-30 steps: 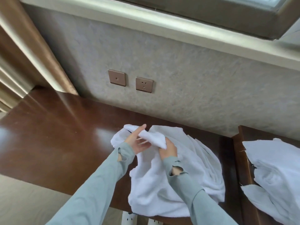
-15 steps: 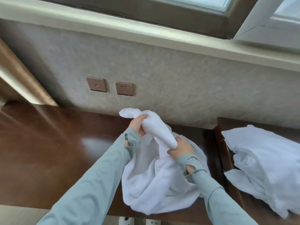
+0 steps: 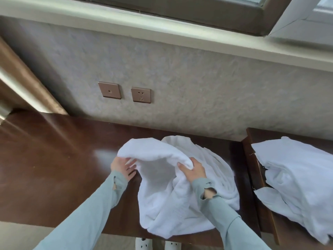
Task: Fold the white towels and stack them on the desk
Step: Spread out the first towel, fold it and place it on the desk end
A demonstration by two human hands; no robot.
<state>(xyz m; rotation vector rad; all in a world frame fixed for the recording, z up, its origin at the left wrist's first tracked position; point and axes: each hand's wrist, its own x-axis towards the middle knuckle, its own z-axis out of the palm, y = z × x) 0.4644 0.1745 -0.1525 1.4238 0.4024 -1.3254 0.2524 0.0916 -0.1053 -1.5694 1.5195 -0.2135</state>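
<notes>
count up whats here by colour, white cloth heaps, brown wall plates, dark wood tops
white cloth heaps: 2, the towel pile in the hands and the heap on the right
brown wall plates: 2, blank plate, socket
dark wood tops: 2, desk, side unit
total: 6

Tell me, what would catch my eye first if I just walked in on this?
Most likely the crumpled white towel bunched in the middle of the dark wooden desk, with the right hand gripping a raised fold and the left hand open beneath its edge. Next, a second heap of white cloth on the separate surface at the right, and two bronze wall plates above the desk.
</notes>
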